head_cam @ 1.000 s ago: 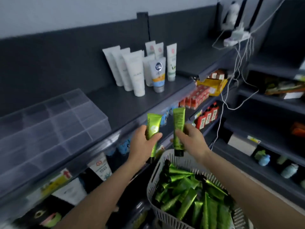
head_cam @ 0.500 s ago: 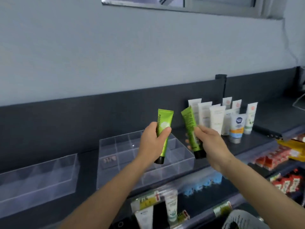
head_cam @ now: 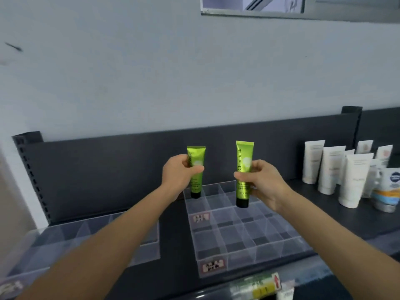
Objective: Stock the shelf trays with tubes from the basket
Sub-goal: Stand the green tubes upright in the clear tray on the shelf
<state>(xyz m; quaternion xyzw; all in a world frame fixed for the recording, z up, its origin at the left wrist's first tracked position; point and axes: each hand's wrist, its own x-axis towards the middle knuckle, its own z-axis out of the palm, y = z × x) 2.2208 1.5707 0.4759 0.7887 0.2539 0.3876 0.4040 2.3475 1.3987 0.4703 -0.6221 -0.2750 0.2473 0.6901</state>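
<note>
**Now, a green tube upright in each hand above the clear tray**

Your fingers are mostly hidden behind the tubes; only the thumbs cross the fronts. Your left hand point(head_cam: 179, 169) pinches the left tube point(head_cam: 196, 155) at mid-body, and your right hand point(head_cam: 263, 182) clamps the right tube point(head_cam: 244, 156) likewise, both arms stretched forward. The glossy tubes point their black caps down over the back cells of the divided tray point(head_cam: 249, 239); contact is unclear. Its stickers point(head_cam: 213, 267) are too blurred to read. Your forearm covers part of a second tray point(head_cam: 54, 234). White tubes point(head_cam: 331, 169) on the matte dark shelf point(head_cam: 324, 217) are cut off at right.
</note>
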